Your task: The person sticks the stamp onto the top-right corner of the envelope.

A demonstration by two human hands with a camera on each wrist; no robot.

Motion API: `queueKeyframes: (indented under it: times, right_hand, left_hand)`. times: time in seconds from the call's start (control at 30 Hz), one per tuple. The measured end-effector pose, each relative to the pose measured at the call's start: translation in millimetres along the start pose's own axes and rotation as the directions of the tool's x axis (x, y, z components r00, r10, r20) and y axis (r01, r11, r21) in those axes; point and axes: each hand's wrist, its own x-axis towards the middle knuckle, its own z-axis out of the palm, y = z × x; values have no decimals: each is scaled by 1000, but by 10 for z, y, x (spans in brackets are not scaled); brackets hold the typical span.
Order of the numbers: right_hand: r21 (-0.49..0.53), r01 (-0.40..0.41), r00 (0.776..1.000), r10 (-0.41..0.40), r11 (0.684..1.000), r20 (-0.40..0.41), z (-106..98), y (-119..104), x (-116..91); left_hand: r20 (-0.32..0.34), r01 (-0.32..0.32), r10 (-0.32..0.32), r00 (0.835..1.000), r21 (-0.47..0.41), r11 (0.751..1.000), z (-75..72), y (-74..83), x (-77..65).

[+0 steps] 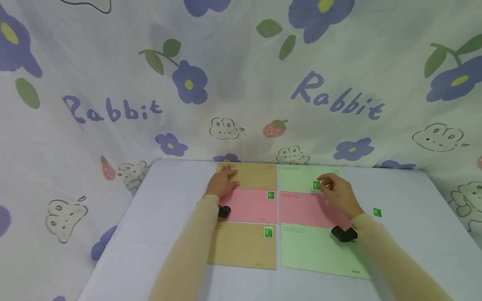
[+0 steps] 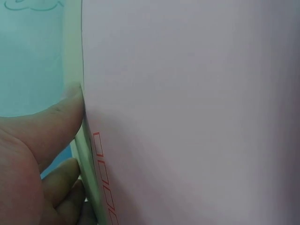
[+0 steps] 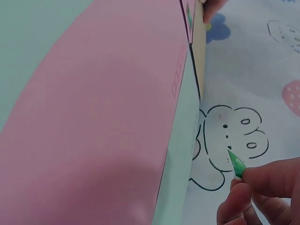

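Observation:
My right hand [image 1: 339,194] pinches a small green stamp [image 1: 316,185] between thumb and fingertips, above the green envelope [image 1: 297,179] at the back right. In the right wrist view the stamp [image 3: 237,165] is tilted, its lower edge between the fingers. My left hand [image 1: 223,182] rests on the left part of the brown envelope [image 1: 256,177] at the back left, fingers spread. Its thumb [image 2: 61,112] shows in the left wrist view. In front lie a pink envelope with a stamp [image 1: 250,207] on the left and another pink envelope [image 1: 305,209] on the right.
Nearest me are a stamped brown envelope [image 1: 241,246] and a green envelope [image 1: 320,255], whose upper right corner is partly hidden by my right wrist. A loose green stamp [image 1: 377,212] lies on the white table [image 1: 410,251] at the right. A patterned curtain [image 1: 248,83] hangs behind.

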Motion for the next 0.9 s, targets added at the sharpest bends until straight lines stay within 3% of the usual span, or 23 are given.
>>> queueKeyframes:
  times: [0.9]
  right_hand:
    - [48,-81,997,80,996,17,309,-295,279]
  left_hand:
    - [-13,0,0,1000,-14,1000,49,-55,20]
